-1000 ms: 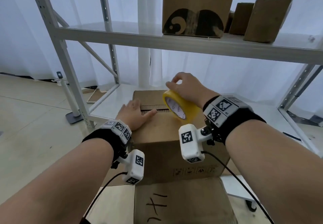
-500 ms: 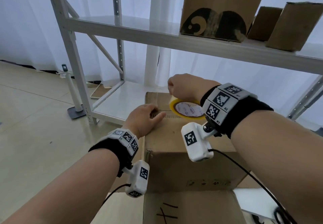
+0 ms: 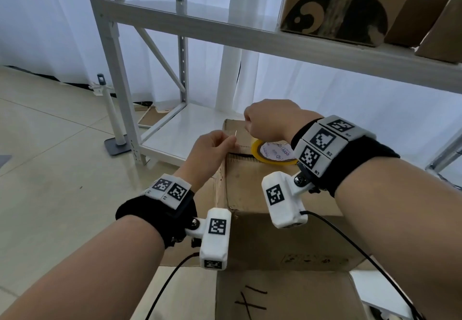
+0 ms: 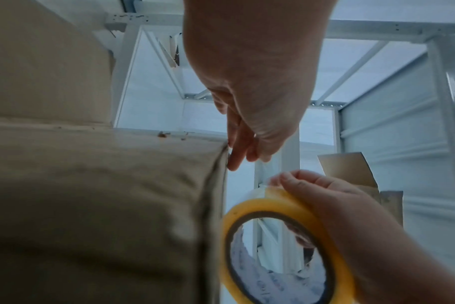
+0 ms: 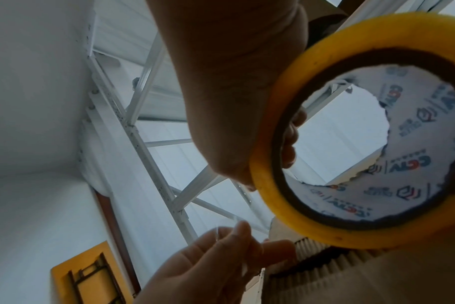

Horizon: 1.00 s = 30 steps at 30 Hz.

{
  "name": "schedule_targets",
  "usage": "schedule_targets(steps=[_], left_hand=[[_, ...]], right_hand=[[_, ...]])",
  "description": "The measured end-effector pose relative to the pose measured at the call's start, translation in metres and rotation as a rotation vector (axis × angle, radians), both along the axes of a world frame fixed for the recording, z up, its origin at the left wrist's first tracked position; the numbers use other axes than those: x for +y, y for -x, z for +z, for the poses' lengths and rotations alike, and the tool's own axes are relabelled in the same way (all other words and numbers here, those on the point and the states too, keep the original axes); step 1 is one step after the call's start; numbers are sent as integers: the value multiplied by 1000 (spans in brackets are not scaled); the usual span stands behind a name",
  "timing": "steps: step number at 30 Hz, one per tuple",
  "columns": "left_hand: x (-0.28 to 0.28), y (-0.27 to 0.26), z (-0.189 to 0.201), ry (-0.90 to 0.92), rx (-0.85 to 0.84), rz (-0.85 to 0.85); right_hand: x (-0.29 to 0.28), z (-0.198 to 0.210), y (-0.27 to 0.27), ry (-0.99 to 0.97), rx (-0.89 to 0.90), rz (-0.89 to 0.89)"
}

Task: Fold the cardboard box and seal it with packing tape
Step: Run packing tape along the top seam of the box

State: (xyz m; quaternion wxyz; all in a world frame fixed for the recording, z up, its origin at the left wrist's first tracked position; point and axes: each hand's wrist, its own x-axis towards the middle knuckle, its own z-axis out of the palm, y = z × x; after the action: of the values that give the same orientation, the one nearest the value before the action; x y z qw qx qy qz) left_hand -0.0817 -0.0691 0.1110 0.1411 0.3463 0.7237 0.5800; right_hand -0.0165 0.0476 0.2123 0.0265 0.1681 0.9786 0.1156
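A brown cardboard box (image 3: pixel 262 184) stands in front of me with its top flaps down and a dark seam across the top. My right hand (image 3: pixel 252 124) grips a yellow roll of packing tape (image 3: pixel 272 156) just above the far part of the box top, fingers through the core in the right wrist view, where the roll (image 5: pixel 325 236) fills the right side. My left hand (image 3: pixel 233 139) hovers at the box's upper left edge and pinches the clear free end of the tape. In the left wrist view its fingertips (image 4: pixel 237 160) touch the box corner (image 4: pixel 104 185), beside the roll (image 4: pixel 281 205).
A white metal rack stands behind the box, its low shelf (image 3: pixel 190 129) bare and its upper shelf carrying cardboard boxes (image 3: pixel 335 7). A flat cardboard sheet with black marks (image 3: pixel 275 294) lies nearest me. A white post on a grey base (image 3: pixel 112 119) stands on the tiled floor at left.
My left hand lifted off the box top and took the tape end between its fingers. My right hand laid the roll flatter and moved it toward the box's far side.
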Motion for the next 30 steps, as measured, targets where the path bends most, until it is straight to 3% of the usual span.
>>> schedule_targets(steps=[5, 10, 12, 19, 23, 27, 30], left_hand=[[1, 2, -4, -80, -118, 65], [-1, 4, -1, -159, -246, 106], [0, 3, -1, -163, -254, 121], [-9, 8, 11, -90, -298, 182], [-20, 18, 23, -152, -328, 193], [-25, 16, 20, 3, -238, 119], [-27, 13, 12, 90, -138, 170]], right_hand=[[1, 6, -9, 52, 271, 0], [18, -6, -31, 560, 549, -109], [20, -8, -33, 602, 597, -125], [-1, 4, -11, 282, 385, -62], [4, 13, -16, 34, 251, -75], [7, 10, -22, -85, 134, -109], [-3, 6, -16, -183, 100, -103]])
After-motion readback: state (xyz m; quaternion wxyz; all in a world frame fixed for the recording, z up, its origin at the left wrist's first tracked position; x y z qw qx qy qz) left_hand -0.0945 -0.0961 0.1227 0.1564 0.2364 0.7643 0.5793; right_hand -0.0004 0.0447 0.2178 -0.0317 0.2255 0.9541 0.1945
